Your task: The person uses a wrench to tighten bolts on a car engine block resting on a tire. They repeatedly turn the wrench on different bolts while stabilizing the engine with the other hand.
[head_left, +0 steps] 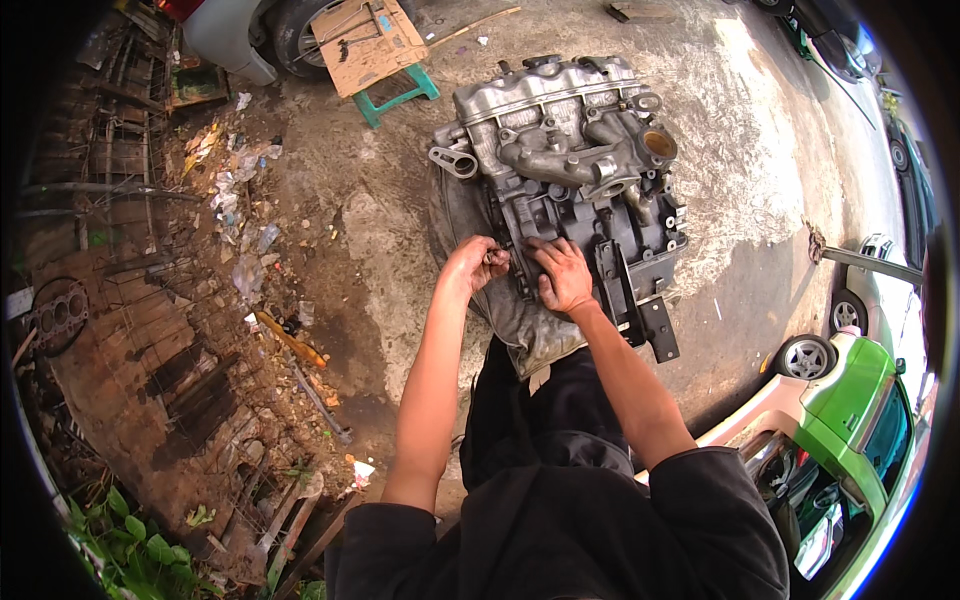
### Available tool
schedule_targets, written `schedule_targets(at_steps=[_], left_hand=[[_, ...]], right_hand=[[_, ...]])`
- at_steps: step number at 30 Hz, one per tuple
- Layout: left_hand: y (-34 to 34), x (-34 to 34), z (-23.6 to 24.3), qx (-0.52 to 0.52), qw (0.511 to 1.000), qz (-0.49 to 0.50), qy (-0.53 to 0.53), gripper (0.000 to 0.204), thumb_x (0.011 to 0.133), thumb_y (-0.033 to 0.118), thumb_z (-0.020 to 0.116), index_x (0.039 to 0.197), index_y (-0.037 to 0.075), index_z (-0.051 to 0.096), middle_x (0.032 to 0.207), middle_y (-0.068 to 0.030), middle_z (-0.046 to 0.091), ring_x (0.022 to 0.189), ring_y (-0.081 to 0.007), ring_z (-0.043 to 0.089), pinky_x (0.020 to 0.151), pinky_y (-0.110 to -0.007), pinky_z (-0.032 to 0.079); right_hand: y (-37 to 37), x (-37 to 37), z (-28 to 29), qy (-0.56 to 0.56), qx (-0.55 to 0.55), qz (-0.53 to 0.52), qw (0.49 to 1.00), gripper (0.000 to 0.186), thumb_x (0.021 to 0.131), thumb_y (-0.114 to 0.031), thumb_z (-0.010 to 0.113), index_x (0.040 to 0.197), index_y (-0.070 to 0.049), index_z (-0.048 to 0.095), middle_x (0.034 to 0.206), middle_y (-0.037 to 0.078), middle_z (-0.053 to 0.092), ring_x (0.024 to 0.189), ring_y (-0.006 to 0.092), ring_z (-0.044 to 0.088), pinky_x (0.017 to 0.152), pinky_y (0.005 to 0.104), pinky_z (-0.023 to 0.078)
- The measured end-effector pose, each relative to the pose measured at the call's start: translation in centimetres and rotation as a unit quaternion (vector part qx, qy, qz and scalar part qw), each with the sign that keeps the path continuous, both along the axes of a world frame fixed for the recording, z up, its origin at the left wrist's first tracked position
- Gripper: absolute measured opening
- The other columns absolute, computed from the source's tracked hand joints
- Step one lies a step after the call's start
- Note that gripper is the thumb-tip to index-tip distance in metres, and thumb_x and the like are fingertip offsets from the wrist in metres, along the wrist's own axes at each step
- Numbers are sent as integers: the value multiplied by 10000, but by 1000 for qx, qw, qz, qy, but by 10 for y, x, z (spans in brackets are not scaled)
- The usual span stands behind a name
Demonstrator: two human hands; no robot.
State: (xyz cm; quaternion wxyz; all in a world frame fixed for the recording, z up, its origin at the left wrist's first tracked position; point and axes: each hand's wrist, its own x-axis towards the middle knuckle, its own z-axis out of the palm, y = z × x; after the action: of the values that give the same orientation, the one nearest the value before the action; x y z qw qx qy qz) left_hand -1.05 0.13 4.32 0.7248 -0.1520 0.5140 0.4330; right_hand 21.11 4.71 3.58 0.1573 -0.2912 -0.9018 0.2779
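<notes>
A metal engine (590,200) with a ribbed silver top cover (545,95) and a curved manifold (560,155) rests on a grimy grey cloth (530,340) in front of me. My left hand (478,262) is pinched at the engine's near left side, around something small and dark that I cannot make out. Just right of it, my right hand (562,272) lies on the engine with fingers apart and fingertips touching it. A black bracket (655,325) juts from the engine's near right corner.
A green stool (370,110) bears a cardboard sheet (362,55) with tools, beside a vehicle's wheel. Debris (240,220) and broken boards (130,330) lie along the left, with a gasket (62,315) among them. A green car (845,395) and other vehicles stand at the right.
</notes>
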Motion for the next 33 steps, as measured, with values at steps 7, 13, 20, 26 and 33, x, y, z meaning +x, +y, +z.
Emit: schedule_targets(at_steps=[7, 13, 20, 26, 33], left_hand=[[-16, 32, 2, 10, 985, -95, 145, 107, 1006, 58, 459, 990, 28, 561, 796, -68, 576, 581, -159, 528, 499, -361, 478], [-70, 89, -27, 93, 810, -236, 529, 691, 1003, -19, 447, 1628, 202, 255, 1075, -259, 689, 803, -352, 648, 713, -417, 521], [-80, 102, -73, 188, 701, -101, 680, 716, 967, -129, 436, 1604, 185, 350, 951, -146, 656, 768, -235, 531, 805, -293, 483], [-93, 85, -90, 140, 833, 23, 534, 510, 1108, 197, 460, 1600, 133, 337, 827, -49, 627, 683, -98, 521, 632, -245, 421], [-118, 55, -50, 125, 909, -14, 398, 215, 1094, 199, 489, 1232, 35, 510, 788, -67, 605, 590, -96, 529, 518, -282, 439]], right_hand=[[0, 0, 2, 0, -6, 3, 1000, 487, 750, -294, 538, 1161, -53, 641, 1391, 82, 589, 1158, 331, 546, 1024, 480, 418], [0, -1, 3, -10, -1, 2, 1000, 499, 730, -263, 560, 1177, -52, 629, 1389, 80, 590, 1153, 328, 548, 1047, 490, 407], [0, 0, 2, -8, -4, 5, 1000, 504, 732, -270, 543, 1177, -52, 631, 1396, 81, 586, 1143, 325, 549, 1030, 483, 414], [0, 0, 0, -5, 5, 5, 1000, 504, 758, -320, 522, 1166, -46, 633, 1397, 82, 585, 1137, 329, 548, 1004, 474, 424], [0, 0, 3, -3, -2, 5, 1000, 506, 779, -339, 510, 1172, -46, 635, 1396, 78, 585, 1137, 330, 547, 1012, 481, 419]])
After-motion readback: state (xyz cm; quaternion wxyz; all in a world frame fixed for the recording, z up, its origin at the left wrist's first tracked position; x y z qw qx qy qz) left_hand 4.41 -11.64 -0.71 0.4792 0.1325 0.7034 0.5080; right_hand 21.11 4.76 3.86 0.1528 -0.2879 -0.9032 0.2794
